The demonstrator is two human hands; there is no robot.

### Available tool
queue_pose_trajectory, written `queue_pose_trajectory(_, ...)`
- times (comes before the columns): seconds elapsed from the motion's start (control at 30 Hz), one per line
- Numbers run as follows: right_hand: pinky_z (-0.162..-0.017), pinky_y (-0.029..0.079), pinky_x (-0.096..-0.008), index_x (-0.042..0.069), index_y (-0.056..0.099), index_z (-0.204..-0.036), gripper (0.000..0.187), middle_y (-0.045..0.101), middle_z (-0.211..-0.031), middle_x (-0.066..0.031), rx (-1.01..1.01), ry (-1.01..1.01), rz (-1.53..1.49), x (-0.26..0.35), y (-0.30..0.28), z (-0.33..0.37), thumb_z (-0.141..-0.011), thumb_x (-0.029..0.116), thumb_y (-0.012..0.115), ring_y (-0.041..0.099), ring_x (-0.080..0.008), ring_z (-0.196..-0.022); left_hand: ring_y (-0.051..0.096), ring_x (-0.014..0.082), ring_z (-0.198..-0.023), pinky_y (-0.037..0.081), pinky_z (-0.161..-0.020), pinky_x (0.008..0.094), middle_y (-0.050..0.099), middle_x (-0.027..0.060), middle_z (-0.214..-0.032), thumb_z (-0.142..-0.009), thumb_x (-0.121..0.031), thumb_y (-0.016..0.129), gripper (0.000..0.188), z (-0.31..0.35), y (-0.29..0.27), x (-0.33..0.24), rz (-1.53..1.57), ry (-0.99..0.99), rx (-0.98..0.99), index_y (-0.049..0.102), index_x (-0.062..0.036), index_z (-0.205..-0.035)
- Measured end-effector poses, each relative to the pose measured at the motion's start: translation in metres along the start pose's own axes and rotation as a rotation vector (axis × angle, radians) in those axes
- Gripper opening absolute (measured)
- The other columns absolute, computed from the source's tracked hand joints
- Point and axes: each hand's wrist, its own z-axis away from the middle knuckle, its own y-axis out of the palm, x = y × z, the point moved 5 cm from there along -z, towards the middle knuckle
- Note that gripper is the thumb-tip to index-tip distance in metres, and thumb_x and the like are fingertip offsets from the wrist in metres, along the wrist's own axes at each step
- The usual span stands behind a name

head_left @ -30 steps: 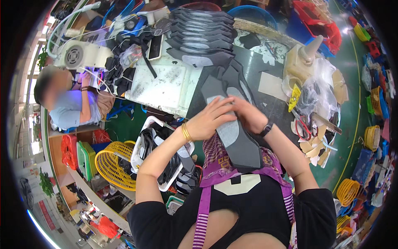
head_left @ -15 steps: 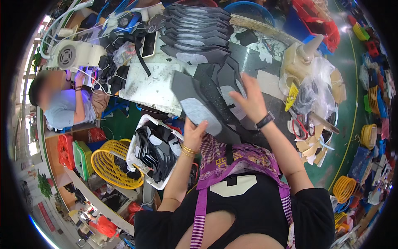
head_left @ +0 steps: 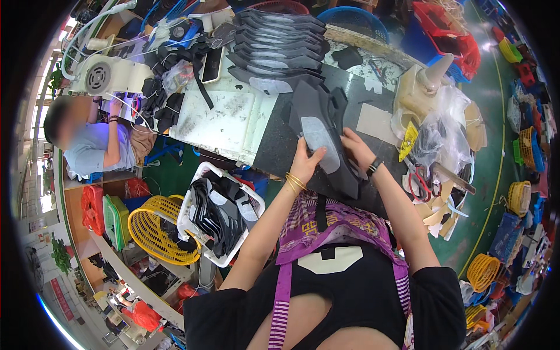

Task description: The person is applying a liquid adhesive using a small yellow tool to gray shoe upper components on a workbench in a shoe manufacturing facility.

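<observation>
My left hand (head_left: 309,164) is closed on the near left edge of a dark grey panel (head_left: 314,108) with a pale grey patch, its thumb lying over the patch. At the panel's right edge, my right hand (head_left: 358,150) has its fingers curled in, partly hidden by the dark pieces. Another dark grey panel (head_left: 337,109) shows behind the right side of the held one. Beyond my hands lies a fanned stack of similar panels (head_left: 279,49), each with a pale patch.
Left of my hands are a white board (head_left: 216,119) and a phone (head_left: 212,64). A white basket (head_left: 234,255) of dark pieces stands beside a yellow basket (head_left: 140,236). At right are red-handled scissors (head_left: 418,184) and plastic film (head_left: 438,125). A person (head_left: 93,143) sits at far left.
My left hand has moved right and slightly up, bringing its panel over the other pieces. My right hand has come down and curled in at the right edge.
</observation>
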Motion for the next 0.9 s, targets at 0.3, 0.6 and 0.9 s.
queue_pose_trajectory(0.3, -0.1, 0.033, -0.032, 0.0, 0.025, -0.136, 0.08, 0.042, -0.13, -0.0129, 0.035, 0.081, -0.337, 0.054, -0.022, 0.054, -0.07, 0.021, 0.066, 0.043, -0.0214, -0.118, 0.054, 0.0202, -0.096, 0.046, -0.081, 0.0333, 0.053, 0.0115, -0.113, -0.087, -0.044, 0.051, 0.057, 0.005, -0.053, 0.023, 0.22, -0.357, -0.363, 0.043, -0.0028, -0.125)
queue_pose_trajectory(0.6, -0.085, 0.042, -0.0294, -0.002, 0.054, -0.114, 0.06, 0.057, -0.11, -0.0161, -0.013, -0.088, 0.699, 0.027, 0.007, -0.007, -0.073, 0.039, 0.068, 0.056, -0.0229, -0.095, 0.054, 0.0202, -0.102, 0.044, -0.087, 0.035, 0.058, 0.0074, -0.11, -0.09, -0.028, 0.045, 0.035, -0.013, -0.037, 0.105, 0.332, -0.414, -0.32, 0.054, -0.0031, -0.112)
queue_pose_trajectory(0.9, -0.091, 0.038, -0.0317, 0.005, 0.026, -0.137, 0.074, 0.047, -0.121, -0.02, -0.251, -0.282, 0.283, 0.04, 0.009, 0.082, -0.08, 0.034, 0.064, 0.048, -0.0242, -0.109, 0.052, 0.021, -0.105, 0.04, -0.092, 0.0334, 0.053, 0.0093, -0.117, -0.094, -0.042, 0.031, 0.053, 0.01, 0.051, -0.049, 0.735, -0.272, 0.109, 0.041, -0.0024, -0.128)
